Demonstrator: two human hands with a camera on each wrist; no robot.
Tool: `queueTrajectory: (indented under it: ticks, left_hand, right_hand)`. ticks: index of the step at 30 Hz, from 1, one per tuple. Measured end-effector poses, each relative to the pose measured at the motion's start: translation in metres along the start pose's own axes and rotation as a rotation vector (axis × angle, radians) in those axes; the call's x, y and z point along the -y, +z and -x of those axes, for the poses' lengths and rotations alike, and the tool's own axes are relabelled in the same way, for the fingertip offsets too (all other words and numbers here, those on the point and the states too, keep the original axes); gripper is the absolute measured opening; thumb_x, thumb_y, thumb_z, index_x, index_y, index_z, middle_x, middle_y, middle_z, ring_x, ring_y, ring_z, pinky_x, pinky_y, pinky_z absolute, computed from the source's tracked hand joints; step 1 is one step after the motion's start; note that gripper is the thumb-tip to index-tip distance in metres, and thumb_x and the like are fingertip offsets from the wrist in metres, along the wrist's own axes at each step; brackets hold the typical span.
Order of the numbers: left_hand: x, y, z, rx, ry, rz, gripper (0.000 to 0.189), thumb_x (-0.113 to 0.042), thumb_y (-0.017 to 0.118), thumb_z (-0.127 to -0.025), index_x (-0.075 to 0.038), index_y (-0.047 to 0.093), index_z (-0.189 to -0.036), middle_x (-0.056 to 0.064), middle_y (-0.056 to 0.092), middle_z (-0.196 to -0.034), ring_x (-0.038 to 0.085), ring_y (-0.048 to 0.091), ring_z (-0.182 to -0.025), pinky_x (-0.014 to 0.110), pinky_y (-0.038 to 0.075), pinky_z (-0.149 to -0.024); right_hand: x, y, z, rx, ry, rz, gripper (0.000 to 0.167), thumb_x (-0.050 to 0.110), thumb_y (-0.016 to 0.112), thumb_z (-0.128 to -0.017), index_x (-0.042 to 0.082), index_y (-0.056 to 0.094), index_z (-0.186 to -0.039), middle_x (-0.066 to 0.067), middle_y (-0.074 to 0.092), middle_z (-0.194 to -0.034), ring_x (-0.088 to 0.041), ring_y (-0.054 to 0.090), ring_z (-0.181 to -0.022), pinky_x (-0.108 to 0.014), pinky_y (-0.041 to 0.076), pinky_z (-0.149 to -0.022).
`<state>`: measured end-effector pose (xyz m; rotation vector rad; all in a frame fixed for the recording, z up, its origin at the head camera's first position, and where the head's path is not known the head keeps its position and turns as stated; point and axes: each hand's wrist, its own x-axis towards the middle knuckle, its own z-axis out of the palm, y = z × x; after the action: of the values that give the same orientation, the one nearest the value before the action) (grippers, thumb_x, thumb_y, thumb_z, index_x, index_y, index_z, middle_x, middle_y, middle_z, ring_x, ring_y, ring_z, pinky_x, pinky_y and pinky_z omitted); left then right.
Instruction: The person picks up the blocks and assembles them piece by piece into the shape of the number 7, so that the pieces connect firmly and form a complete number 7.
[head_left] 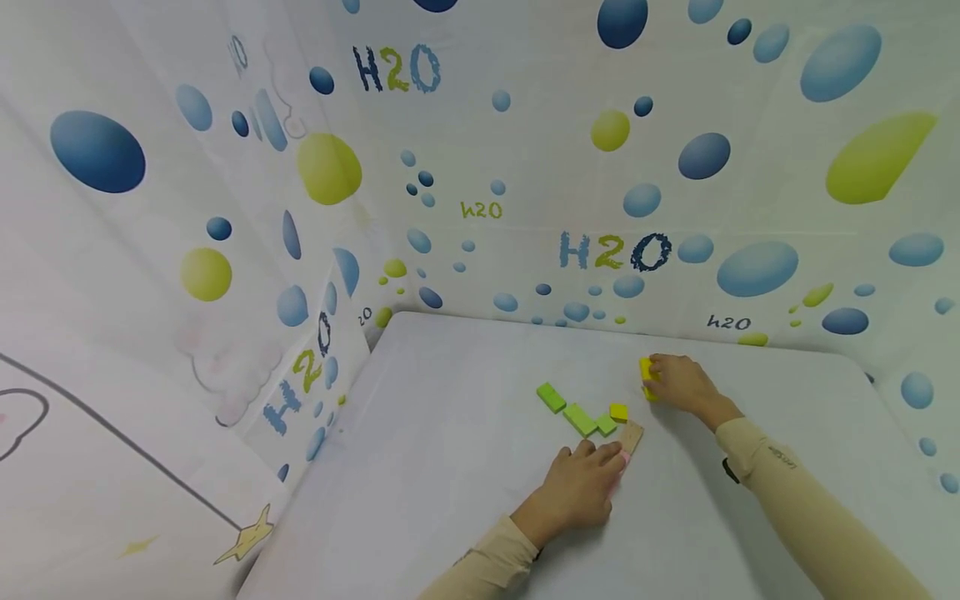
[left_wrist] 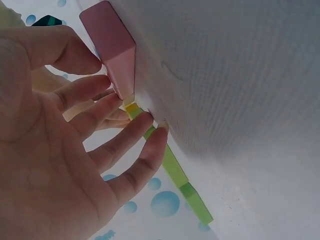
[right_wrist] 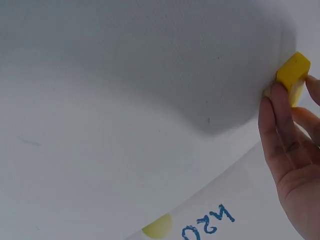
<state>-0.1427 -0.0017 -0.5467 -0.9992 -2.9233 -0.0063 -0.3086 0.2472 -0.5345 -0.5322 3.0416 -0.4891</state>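
Observation:
My left hand [head_left: 576,487] is at a pink block [left_wrist: 117,42], thumb and index fingertips against its near side, other fingers spread and slightly bent. In the head view that hand covers most of the pink block. A plain wood-coloured block [head_left: 632,436] lies at its far end. My right hand [head_left: 681,383], farther back, pinches a yellow block [right_wrist: 294,70] between thumb and fingers, close over the white table. Between the hands sits a small yellow block [head_left: 618,412] beside a small green block [head_left: 606,426].
Two longer green blocks, a middle one [head_left: 580,419] and a far-left one [head_left: 551,397], continue the row to the left. The white table [head_left: 420,467] meets a wall sheet [head_left: 525,150] printed with blue and green dots at its back edge.

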Motion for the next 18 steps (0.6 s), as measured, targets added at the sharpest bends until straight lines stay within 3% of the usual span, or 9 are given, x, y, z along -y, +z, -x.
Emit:
queueTrajectory:
  ticks: [3,5,10,12,18]
  left_hand:
    - [0.000,0.000,-0.001,0.000,-0.003,0.001,0.057,-0.029,0.070,-0.090,-0.033,0.054,-0.144,-0.015,0.048,-0.156,0.012,0.053,-0.128,0.036,0.049,-0.085]
    - [0.000,0.000,-0.001,0.005,-0.007,0.002,0.056,-0.030,0.070,-0.091,-0.034,0.054,-0.145,-0.015,0.048,-0.156,0.013,0.053,-0.128,0.036,0.049,-0.086]
    - [-0.001,0.000,-0.001,0.016,-0.009,-0.004,0.057,-0.031,0.070,-0.091,-0.034,0.053,-0.145,-0.014,0.047,-0.156,0.013,0.052,-0.128,0.035,0.049,-0.086]
    - [-0.001,0.000,-0.001,0.017,-0.007,-0.006,0.058,-0.031,0.071,-0.090,-0.034,0.053,-0.145,-0.014,0.047,-0.156,0.013,0.052,-0.128,0.035,0.049,-0.086]
    - [-0.003,-0.001,-0.001,0.012,-0.003,-0.001,0.060,-0.029,0.071,-0.089,-0.033,0.053,-0.146,-0.013,0.048,-0.155,0.013,0.052,-0.127,0.035,0.049,-0.086]
  right_hand:
    - [-0.001,-0.004,0.001,0.003,-0.007,-0.016,0.035,0.019,0.074,-0.094,-0.011,0.074,-0.113,-0.030,0.061,-0.138,-0.054,0.057,-0.125,-0.065,0.044,-0.104]
    - [-0.001,-0.005,0.002,0.002,0.012,-0.028,0.042,0.021,0.076,-0.094,-0.012,0.071,-0.119,-0.030,0.061,-0.138,-0.054,0.057,-0.125,-0.065,0.044,-0.104]
    - [-0.003,-0.003,0.005,-0.006,0.098,-0.082,0.051,0.025,0.080,-0.092,-0.006,0.067,-0.131,-0.030,0.065,-0.132,-0.041,0.064,-0.097,-0.057,0.052,-0.087]
    - [-0.002,-0.003,0.007,-0.010,0.124,-0.096,0.052,0.027,0.080,-0.092,-0.004,0.067,-0.133,-0.029,0.065,-0.132,-0.040,0.063,-0.096,-0.056,0.052,-0.085]
    - [0.003,-0.001,0.012,-0.041,0.167,-0.107,0.048,0.029,0.078,-0.093,-0.004,0.070,-0.128,-0.025,0.061,-0.141,-0.051,0.057,-0.125,-0.060,0.050,-0.096]
